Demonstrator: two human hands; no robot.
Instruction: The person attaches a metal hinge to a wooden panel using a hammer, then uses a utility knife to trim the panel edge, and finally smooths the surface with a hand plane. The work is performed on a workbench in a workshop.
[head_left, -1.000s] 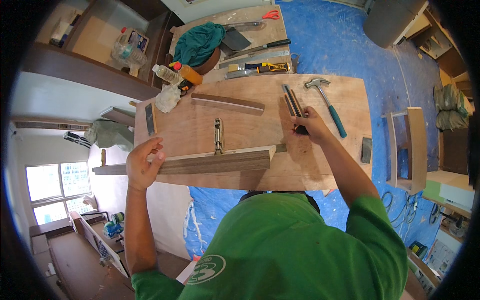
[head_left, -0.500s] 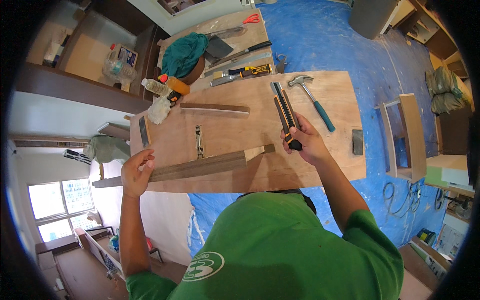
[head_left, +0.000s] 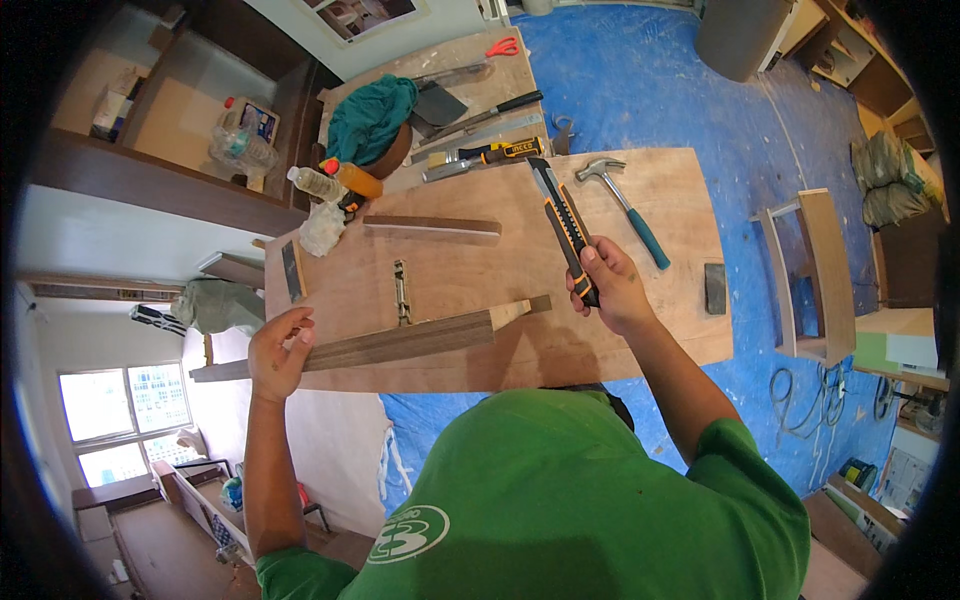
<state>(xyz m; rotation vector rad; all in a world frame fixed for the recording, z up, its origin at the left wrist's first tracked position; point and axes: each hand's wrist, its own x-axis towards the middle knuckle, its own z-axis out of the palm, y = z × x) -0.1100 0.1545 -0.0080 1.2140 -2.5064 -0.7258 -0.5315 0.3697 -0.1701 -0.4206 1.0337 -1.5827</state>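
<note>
My right hand [head_left: 612, 285] is closed around the lower part of a black and orange snap-off utility knife [head_left: 564, 222], thumb on its side. The knife's blade end points away from me, above the plywood worktop [head_left: 620, 345]. At the left, my left hand [head_left: 280, 352] lies across a long brown wood-grain strip [head_left: 400, 343], its thumb apart from its loosely bent fingers. The strip runs along the near edge of the worktop; its right end narrows to a pale, stepped piece. Just beyond it lies a metal hinge-like fitting [head_left: 402, 292].
A claw hammer [head_left: 634, 217] lies right of the knife. Farther off are a thin wooden batten [head_left: 432, 226], bottles [head_left: 352, 178], a chisel [head_left: 455, 163], a green cloth [head_left: 368, 112] and red-handled scissors [head_left: 502, 47]. Blue sheeting [head_left: 620, 80] covers the floor; a wooden frame [head_left: 810, 275] stands right.
The knife's blade end has swung left and the knife has turned a little in my right hand. My left hand stays by the strip's left end. The whole view has shifted slightly.
</note>
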